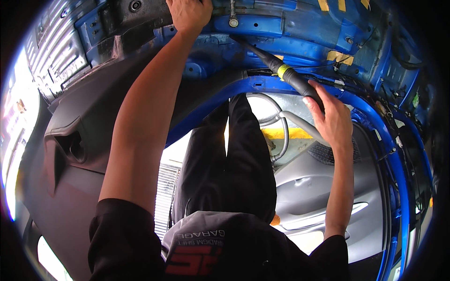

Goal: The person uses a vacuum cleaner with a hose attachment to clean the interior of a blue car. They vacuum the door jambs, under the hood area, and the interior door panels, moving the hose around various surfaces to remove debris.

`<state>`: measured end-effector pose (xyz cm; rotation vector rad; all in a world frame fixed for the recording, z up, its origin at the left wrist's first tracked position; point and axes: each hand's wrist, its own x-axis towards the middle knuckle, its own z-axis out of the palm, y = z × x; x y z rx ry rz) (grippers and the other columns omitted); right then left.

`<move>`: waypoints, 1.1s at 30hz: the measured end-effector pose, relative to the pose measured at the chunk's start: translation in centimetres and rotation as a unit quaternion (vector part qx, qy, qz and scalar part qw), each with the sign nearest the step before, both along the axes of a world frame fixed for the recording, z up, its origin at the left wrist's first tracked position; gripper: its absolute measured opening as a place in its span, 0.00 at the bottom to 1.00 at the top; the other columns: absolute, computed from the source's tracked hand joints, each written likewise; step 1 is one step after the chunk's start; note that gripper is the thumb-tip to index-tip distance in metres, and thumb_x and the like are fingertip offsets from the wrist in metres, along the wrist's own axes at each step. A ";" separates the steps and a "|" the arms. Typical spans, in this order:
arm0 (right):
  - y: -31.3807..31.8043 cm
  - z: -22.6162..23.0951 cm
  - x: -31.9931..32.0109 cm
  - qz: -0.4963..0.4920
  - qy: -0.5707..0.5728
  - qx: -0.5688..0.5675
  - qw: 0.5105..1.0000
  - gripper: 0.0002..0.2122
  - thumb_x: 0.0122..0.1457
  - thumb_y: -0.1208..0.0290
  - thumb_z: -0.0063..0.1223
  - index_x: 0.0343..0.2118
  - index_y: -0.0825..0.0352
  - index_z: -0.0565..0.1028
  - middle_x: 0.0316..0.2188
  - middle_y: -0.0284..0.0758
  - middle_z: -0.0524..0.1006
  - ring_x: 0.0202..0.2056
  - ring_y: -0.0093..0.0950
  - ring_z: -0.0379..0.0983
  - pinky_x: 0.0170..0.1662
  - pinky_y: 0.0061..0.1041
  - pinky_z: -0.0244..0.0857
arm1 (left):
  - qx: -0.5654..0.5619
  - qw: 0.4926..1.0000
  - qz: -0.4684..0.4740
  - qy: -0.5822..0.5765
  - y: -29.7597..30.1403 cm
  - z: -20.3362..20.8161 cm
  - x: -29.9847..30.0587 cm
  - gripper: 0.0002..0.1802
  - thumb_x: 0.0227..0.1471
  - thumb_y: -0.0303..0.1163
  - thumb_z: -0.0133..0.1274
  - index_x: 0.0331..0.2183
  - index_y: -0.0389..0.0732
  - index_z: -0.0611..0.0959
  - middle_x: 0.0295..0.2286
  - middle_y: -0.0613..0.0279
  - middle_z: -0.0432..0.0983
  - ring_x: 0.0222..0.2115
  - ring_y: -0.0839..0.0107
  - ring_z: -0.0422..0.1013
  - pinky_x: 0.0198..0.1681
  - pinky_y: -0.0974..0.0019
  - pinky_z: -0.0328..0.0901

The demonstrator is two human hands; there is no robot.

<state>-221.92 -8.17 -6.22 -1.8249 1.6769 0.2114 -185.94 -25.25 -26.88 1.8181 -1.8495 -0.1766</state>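
My right hand (331, 117) is closed around a black vacuum wand (295, 79) with a yellow band near its middle. Its narrow nozzle slants up and left, and the tip comes down at the bare blue metal car floor (253, 25). A grey hose (304, 124) runs from below my right hand and loops under the door sill. My left hand (190, 14) is at the top edge of the view, over the dark and blue floor metal. Its fingers are mostly cut off by the picture's edge, so their grip is hidden.
A blue door-frame sill (281, 84) curves between the floor and my legs. A grey door panel (323, 187) stands at the lower right, and a dark trim panel (79, 164) at the left. Yellow tape pieces (340, 57) and wiring (375, 100) lie along the bare metal.
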 end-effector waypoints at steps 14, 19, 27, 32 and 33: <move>0.8 -1.7 -1.7 0.001 -0.074 0.068 0.995 0.21 0.73 0.53 0.60 0.62 0.60 0.80 0.46 0.47 0.87 0.43 0.51 0.86 0.45 0.46 0.79 | 0.016 1.000 0.012 0.000 0.0 0.1 -0.1 0.47 0.60 0.34 0.59 0.75 0.34 0.61 0.75 0.41 0.56 0.75 0.44 0.54 0.78 0.44 0.49; 0.8 -2.4 -2.2 0.063 -0.076 0.060 0.993 0.21 0.73 0.53 0.59 0.62 0.61 0.80 0.50 0.48 0.87 0.45 0.51 0.86 0.49 0.46 0.79 | 0.015 1.000 0.010 0.015 -0.3 0.2 -0.2 0.46 0.60 0.33 0.59 0.75 0.34 0.61 0.75 0.41 0.55 0.75 0.44 0.54 0.78 0.44 0.49; -0.3 -0.4 0.2 -0.036 -0.191 0.141 0.971 0.21 0.74 0.56 0.59 0.61 0.64 0.81 0.45 0.49 0.88 0.45 0.51 0.86 0.49 0.41 0.79 | 0.005 0.999 -0.004 0.033 -0.2 -0.4 0.3 0.46 0.61 0.33 0.57 0.75 0.34 0.60 0.75 0.40 0.55 0.75 0.43 0.53 0.78 0.41 0.48; -2.2 1.0 4.5 0.040 -0.208 0.067 0.975 0.22 0.73 0.54 0.60 0.62 0.62 0.80 0.41 0.46 0.87 0.37 0.50 0.86 0.42 0.46 0.77 | 0.003 0.999 -0.010 0.036 -0.3 -0.5 0.3 0.45 0.61 0.32 0.56 0.75 0.33 0.61 0.75 0.39 0.55 0.75 0.41 0.53 0.78 0.42 0.48; -2.4 1.6 5.4 0.060 -0.179 0.093 0.978 0.22 0.73 0.54 0.61 0.63 0.63 0.79 0.42 0.47 0.87 0.38 0.50 0.86 0.42 0.46 0.77 | 0.001 0.999 -0.010 0.039 -0.3 -0.6 0.4 0.45 0.61 0.32 0.56 0.74 0.33 0.61 0.75 0.38 0.55 0.75 0.40 0.53 0.78 0.42 0.49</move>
